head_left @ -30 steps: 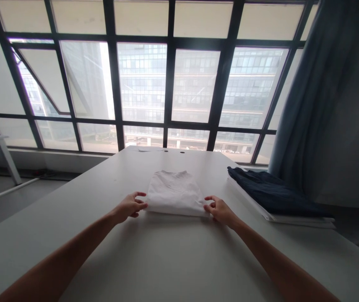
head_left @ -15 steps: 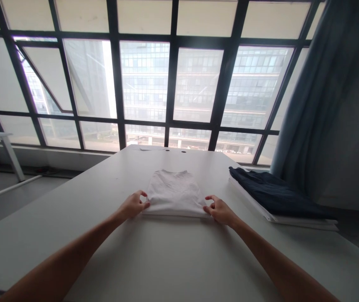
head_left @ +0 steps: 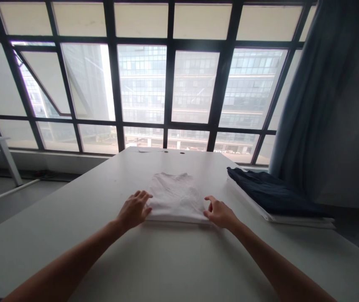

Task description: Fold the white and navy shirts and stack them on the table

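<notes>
A folded white garment (head_left: 175,197) lies flat in the middle of a white table (head_left: 167,260). My left hand (head_left: 134,208) rests at its near left corner, fingers spread and lying on the cloth's edge. My right hand (head_left: 219,213) is at the near right corner, fingers curled and touching the cloth's edge. Whether either hand pinches the fabric I cannot tell for sure; both look like they are pressing rather than gripping.
A folded dark blue garment (head_left: 270,191) lies on a white board (head_left: 292,219) at the table's right side. A blue curtain (head_left: 324,96) hangs at the right. Large windows (head_left: 167,84) stand beyond the table's far edge. Another table's leg (head_left: 8,161) shows at far left.
My left hand has opened from a pinch at the corner and slid flat onto the cloth's edge. My right hand has stayed at the right corner, shifting slightly inward.
</notes>
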Demonstrator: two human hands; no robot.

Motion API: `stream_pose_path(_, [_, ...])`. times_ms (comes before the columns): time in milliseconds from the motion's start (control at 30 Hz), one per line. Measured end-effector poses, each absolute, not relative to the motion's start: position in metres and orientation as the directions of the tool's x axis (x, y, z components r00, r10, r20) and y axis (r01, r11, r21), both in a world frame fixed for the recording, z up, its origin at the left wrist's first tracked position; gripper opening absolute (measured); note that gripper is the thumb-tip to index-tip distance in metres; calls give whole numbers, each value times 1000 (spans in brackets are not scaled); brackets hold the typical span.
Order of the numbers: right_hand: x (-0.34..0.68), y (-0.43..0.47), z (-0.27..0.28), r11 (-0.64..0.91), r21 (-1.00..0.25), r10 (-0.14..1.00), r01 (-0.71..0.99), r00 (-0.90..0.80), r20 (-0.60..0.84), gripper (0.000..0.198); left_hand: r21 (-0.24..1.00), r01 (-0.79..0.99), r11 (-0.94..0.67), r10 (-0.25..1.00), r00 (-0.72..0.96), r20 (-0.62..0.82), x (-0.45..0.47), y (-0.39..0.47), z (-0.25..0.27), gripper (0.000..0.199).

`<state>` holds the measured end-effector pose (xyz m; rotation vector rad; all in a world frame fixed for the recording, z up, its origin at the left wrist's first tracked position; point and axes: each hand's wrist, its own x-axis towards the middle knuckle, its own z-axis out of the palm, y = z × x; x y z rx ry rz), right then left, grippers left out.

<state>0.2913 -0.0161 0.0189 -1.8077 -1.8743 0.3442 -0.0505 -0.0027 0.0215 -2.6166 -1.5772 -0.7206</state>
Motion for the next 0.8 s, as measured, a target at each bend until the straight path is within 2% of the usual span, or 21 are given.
stream_pose_path(67, [283,-19,18,250,-370,901,895,-76,426,41,183,718,-671,719,570,397,-45,-3,15,45])
stream_pose_path(133, [272,-22,16,403,-240,806,883,-219,550,41,179,630,-755,649,684,332,-41,0,5,54])
stream_pose_path(200, [261,-23,10,486,-170,790,857,-348,505,48,207,604,-770,638,729,247,-41,6,-5,61])
stream_pose_path(267, [253,-24,4,505,-154,833,849,-434,342,56,253,609,-752,656,730,190,-43,11,-11,65])
stream_pose_path(367, [250,-22,-4,469,-181,883,864,-459,97,64,303,645,-702,700,703,125,-49,16,-14,71])
stream_pose_path(433, [251,-21,-6,445,-195,893,874,-449,27,67,310,684,-660,734,674,77,-52,18,-13,73])
stream_pose_path(700, [262,-20,0,444,-232,889,866,-458,-7,62,273,767,-580,800,600,14,-56,10,-1,61])
stream_pose_path(800, [264,-25,8,458,-226,889,860,-437,140,53,335,699,-631,758,648,77,-52,-6,14,52])
